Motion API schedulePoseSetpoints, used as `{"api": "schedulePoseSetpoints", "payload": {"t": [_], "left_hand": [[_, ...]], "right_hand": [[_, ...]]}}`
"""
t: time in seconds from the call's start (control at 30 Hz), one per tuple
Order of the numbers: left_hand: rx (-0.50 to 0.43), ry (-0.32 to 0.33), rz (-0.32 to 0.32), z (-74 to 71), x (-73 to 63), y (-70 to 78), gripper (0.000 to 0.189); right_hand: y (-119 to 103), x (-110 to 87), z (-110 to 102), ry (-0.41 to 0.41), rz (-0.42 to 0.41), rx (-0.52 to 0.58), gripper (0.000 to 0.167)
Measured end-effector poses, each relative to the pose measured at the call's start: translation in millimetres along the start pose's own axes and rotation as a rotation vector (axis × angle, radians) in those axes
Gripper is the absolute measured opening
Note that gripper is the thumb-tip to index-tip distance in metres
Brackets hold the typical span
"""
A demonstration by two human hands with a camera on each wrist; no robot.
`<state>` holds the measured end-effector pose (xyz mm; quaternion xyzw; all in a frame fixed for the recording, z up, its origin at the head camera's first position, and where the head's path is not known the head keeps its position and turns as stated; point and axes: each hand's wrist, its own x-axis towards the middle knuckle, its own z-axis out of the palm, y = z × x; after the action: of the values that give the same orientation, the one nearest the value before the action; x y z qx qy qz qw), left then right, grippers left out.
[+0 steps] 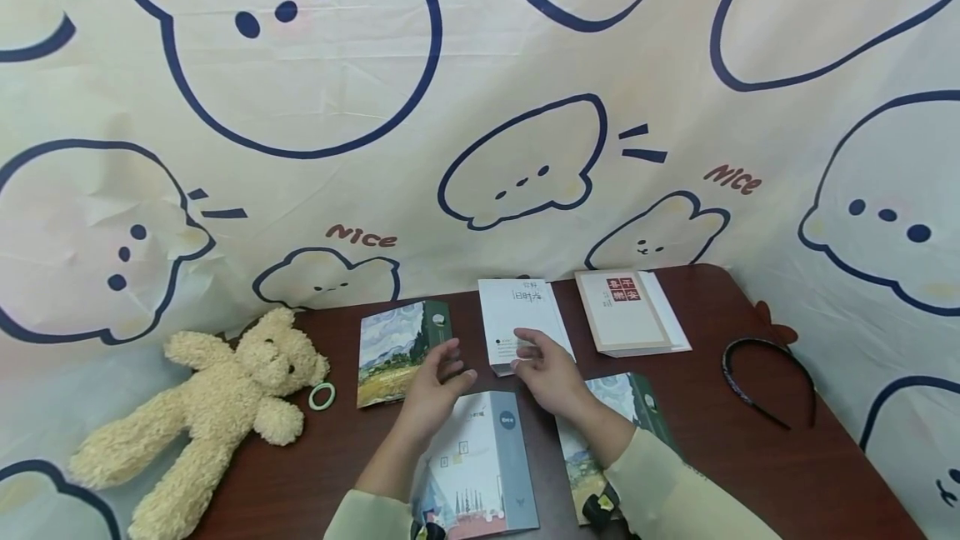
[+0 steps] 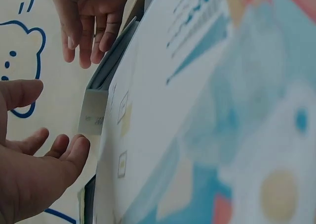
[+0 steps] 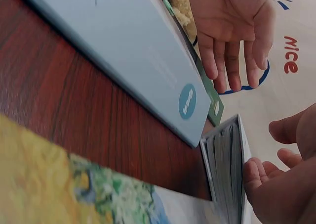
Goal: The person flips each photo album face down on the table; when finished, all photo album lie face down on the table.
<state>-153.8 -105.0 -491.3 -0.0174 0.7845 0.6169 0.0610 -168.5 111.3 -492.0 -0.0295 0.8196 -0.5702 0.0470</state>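
My left hand hovers with relaxed fingers between a landscape-painting book and a pale book with a blue-grey band. Opposite it, my right hand is held palm inward, fingers loosely bent, overlapping the lower part of a white book in the head view. Neither hand holds anything. The right wrist view shows the page edges of the white book close to the right fingertips. Partly under the right forearm lies a second landscape-painting book.
A cream book with a red square print lies at the back right of the dark wooden table. Farther right is a black headband. At the left, a teddy bear lies beside a pale green ring. A cartoon-printed cloth hangs behind.
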Motion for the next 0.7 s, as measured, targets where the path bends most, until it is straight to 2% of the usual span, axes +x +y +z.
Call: {"api": "schedulePoseSetpoints", "payload": {"t": [0.23, 0.5, 0.6, 0.7], "left_hand": [[-0.011, -0.033, -0.019, 10.9, 4.3, 5.6, 0.069], [0.02, -0.057, -0.049, 21.8, 9.6, 12.3, 0.081], [0.021, -0.066, -0.069, 26.1, 12.8, 12.6, 0.084], [0.019, -0.076, -0.062, 29.7, 15.1, 12.7, 0.084]], "right_hand": [[5, 7.0, -7, 0.045, 0.009, -0.042, 0.05], [11, 13.8, -17, 0.085, 0.016, -0.151, 0.052], [14, 17.0, -22, 0.097, 0.028, -0.159, 0.053], [17, 20.9, -27, 0.098, 0.044, -0.164, 0.055]]}}
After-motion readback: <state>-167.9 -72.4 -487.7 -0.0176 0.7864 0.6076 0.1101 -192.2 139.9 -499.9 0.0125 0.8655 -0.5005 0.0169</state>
